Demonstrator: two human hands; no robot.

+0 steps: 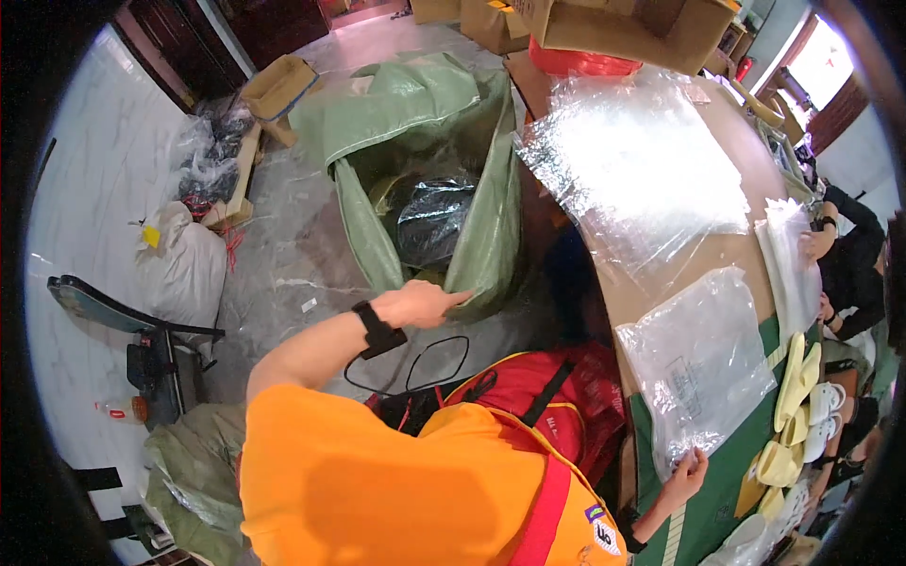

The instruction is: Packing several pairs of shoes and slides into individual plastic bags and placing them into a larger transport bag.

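Note:
A large green woven sack (pixel 491 236) stands open on the floor, with a black plastic bag (pixel 429 222) inside it. My left hand (pixel 429 304), a black band on its wrist, reaches out to the sack's near rim and grips the edge. My right hand (pixel 687 469) pinches the lower corner of a clear plastic bag (pixel 698 358) that lies flat on the brown table (pixel 736 255), partly over a green mat (pixel 727 472). My orange sleeve and shoulder fill the lower middle of the view.
Large clear plastic sheets (pixel 642 160) cover the far table. Yellow and white slippers (pixel 802 396) lie at its right edge, near another person's arm (pixel 849 245). A red bag (pixel 566 396) sits below the table. Cardboard boxes (pixel 623 24), a white sack (pixel 189 269) and a cart (pixel 142 340) stand around.

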